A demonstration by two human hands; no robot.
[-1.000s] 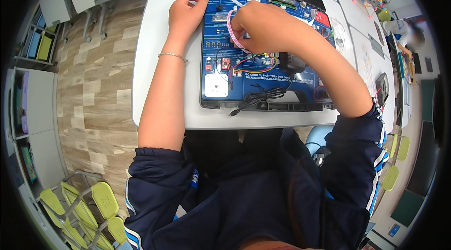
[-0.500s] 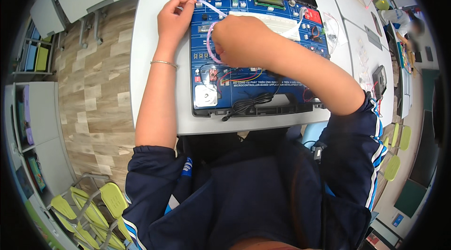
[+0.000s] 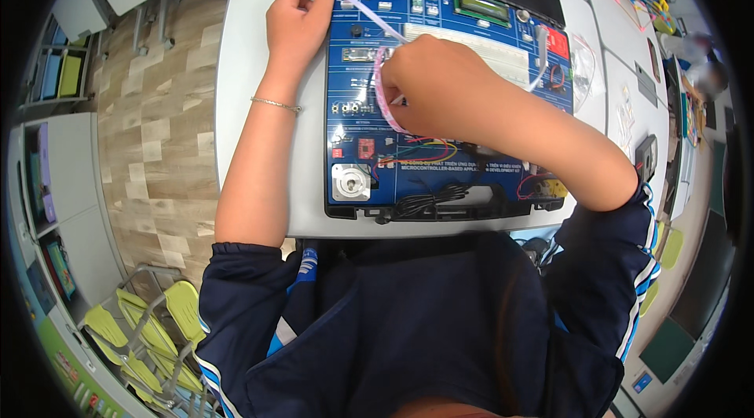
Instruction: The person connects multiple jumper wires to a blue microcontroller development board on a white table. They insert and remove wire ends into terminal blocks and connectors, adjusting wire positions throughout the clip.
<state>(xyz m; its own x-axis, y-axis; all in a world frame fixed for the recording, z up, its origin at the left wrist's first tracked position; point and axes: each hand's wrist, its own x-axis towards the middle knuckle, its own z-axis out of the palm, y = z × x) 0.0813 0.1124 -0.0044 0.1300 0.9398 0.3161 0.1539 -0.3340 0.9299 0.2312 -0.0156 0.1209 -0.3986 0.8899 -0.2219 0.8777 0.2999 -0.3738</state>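
Observation:
A blue electronics development kit [image 3: 365, 121] lies in an open black case on the table in front of me. At its far left corner my left hand [image 3: 302, 14] has its fingers curled, with the fingertips at the case's edge. My right hand [image 3: 436, 84] reaches over the left-middle of the board, its fingers closed and pointing down. From a connector at the far left runs a flat white cable [image 3: 375, 20] to this hand. A pinkish strip [image 3: 382, 88] loops out beside the fingers. The right fingertips are partly hidden.
On the kit sit a white breadboard [image 3: 503, 57], a small green-framed display [image 3: 481, 7], a stepper motor [image 3: 351, 182] and a bundled black cable [image 3: 432, 198]. Clear plastic bags [image 3: 583, 69] lie to the right. Yellow-green chairs [image 3: 149, 339] stand at lower left.
The view has shifted, so the kit sits slightly lower and further right in it. Both hands keep about the same places on the kit, and the pinkish loop still hangs beside the right fingers.

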